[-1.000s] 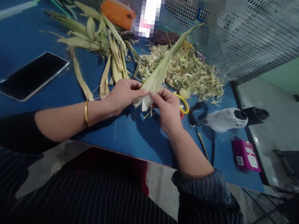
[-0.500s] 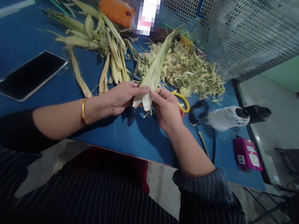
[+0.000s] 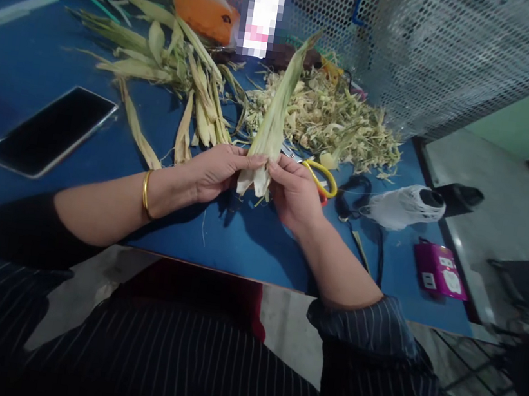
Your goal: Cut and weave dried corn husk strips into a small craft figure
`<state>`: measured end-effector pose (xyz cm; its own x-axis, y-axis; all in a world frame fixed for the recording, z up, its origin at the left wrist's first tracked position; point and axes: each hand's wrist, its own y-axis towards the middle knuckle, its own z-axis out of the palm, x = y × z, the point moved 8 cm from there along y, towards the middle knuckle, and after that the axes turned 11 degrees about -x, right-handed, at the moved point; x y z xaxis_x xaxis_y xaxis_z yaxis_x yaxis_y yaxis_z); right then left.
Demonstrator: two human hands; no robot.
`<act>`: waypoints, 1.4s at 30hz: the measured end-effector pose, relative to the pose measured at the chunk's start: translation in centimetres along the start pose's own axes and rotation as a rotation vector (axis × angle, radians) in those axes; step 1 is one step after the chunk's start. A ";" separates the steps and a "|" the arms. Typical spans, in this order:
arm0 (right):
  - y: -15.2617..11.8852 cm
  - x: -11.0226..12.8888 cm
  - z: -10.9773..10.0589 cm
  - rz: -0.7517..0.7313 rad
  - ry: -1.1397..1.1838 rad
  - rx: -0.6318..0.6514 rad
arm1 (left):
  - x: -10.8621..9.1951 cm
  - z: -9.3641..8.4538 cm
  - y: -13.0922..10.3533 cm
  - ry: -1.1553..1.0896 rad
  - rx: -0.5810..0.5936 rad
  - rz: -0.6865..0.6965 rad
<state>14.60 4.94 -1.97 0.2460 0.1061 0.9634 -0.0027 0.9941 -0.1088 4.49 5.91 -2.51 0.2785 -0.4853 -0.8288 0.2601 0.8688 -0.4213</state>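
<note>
A pale green corn husk (image 3: 275,118) points away from me, its whitish lower end split into flaps. My left hand (image 3: 222,171) pinches the husk's left edge near that end, and my right hand (image 3: 295,189) pinches the right edge close beside it. Scissors (image 3: 321,178) with yellow and red handles lie just beyond my right hand, partly hidden by it. Whole husks (image 3: 141,55) are spread at the back left, and a heap of shredded husk bits (image 3: 338,120) lies behind the scissors.
On the blue table (image 3: 248,248) are a black phone (image 3: 51,131), an orange packet (image 3: 205,13), a white thread cone (image 3: 407,207) and a purple box (image 3: 441,270). A perforated metal screen (image 3: 409,61) stands along the back.
The view has shifted slightly. Both hands keep their pinch on the husk, whose lower flaps now sit a little closer together.
</note>
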 end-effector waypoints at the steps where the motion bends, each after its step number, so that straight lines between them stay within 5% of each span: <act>1: 0.0 0.0 0.1 0.007 0.014 0.007 | 0.0 0.0 0.0 -0.001 0.005 -0.003; 13: 0.1 0.9 -0.2 -0.063 -0.047 -0.008 | -1.6 -0.5 0.3 0.091 0.001 0.331; 19: -0.3 2.9 -0.1 -0.155 -0.049 0.026 | -2.7 -0.9 0.0 0.228 -0.101 0.433; 30: -3.3 13.2 -5.0 -0.640 0.082 -0.129 | -2.1 -3.0 1.5 0.407 -0.301 0.343; 36: -5.1 15.5 -8.9 -0.629 0.563 -0.328 | -2.1 -3.2 1.5 0.366 -0.312 0.279; 42: -5.1 16.7 -9.3 -0.962 0.176 -0.374 | -2.3 -4.3 1.5 0.223 -0.415 0.189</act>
<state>27.76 1.41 12.41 0.1230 -0.7606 0.6375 0.5620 0.5828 0.5869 0.27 8.77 -2.88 0.0687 -0.3225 -0.9441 -0.1776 0.9272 -0.3296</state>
